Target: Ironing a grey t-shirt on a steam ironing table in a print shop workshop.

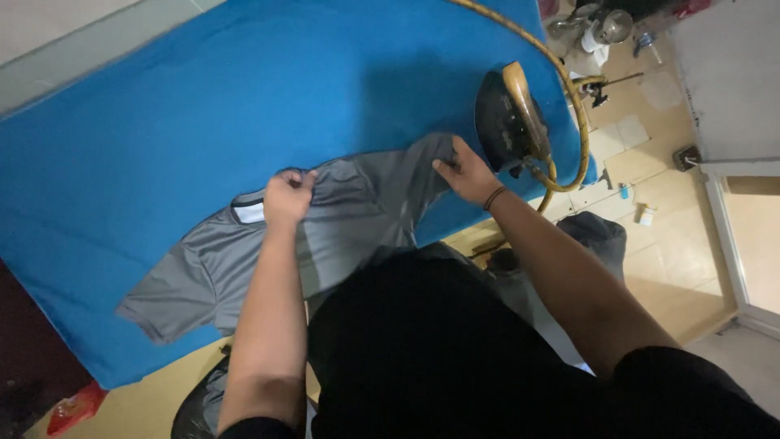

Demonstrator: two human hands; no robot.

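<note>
A grey t-shirt (219, 260) lies spread on a blue ironing surface (162, 122), its collar with a white label facing the far side. My left hand (288, 197) is closed on the fabric near the collar and shoulder. My right hand (465, 172) pinches the shirt's right sleeve edge, pulling it flat. The shirt's lower part hangs off the near edge against my body. A dark iron (508, 122) with a tan wooden handle stands just right of my right hand.
A yellow braided cord (569, 97) loops from the iron along the board's right edge. Dark clothing (597, 236) is piled on the tiled floor at the right. Metal pots (605, 28) sit at top right. A red object (73, 406) lies at bottom left.
</note>
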